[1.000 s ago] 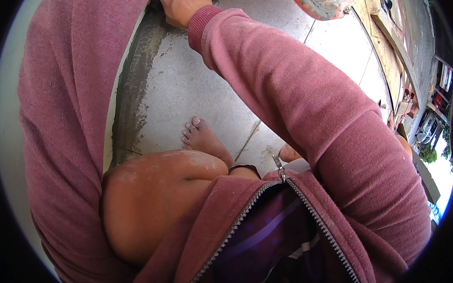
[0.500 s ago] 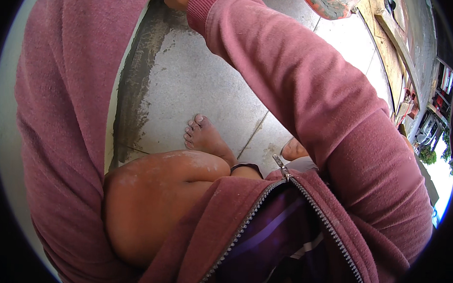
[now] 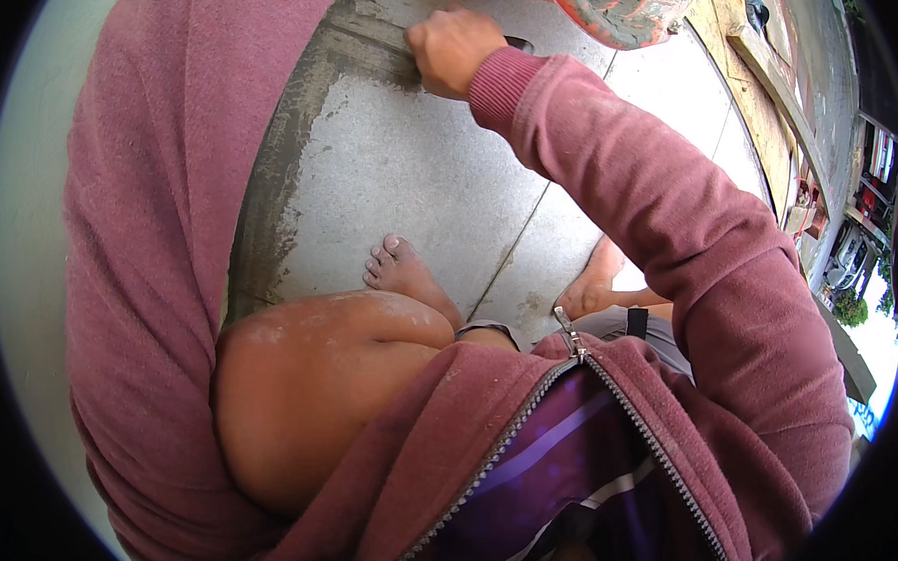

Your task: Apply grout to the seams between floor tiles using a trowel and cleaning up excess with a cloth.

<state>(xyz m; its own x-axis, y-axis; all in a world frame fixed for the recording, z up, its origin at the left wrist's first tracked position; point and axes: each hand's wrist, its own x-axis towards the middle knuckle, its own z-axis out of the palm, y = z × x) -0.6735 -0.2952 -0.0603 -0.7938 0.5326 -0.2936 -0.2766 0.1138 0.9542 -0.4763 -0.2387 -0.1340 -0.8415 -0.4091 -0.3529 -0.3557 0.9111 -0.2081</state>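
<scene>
My right hand (image 3: 455, 51) is closed in a fist, low over a strip of wet grey cement (image 3: 363, 45) on the tiled floor. Fingers curl out of sight, so what they grip is hidden. A small dark shape (image 3: 520, 44) shows just behind the wrist; I cannot make out what it is. Up the left side runs my left sleeve (image 3: 136, 171), and the hand at its end lies outside the picture. The cement strip bends along the foot of the pale wall (image 3: 37, 187) beside that sleeve.
A cement-smeared orange-red bucket (image 3: 626, 15) stands beyond my right hand. Wooden boards (image 3: 772, 84) lie at the far right. My bare foot (image 3: 410, 274) rests on the pale tiles (image 3: 403, 170), with my bent knee (image 3: 339, 326) close by.
My right hand has come into fuller view, moving right and nearer along the cement. The left sleeve has shifted slightly right, and more of the other foot shows.
</scene>
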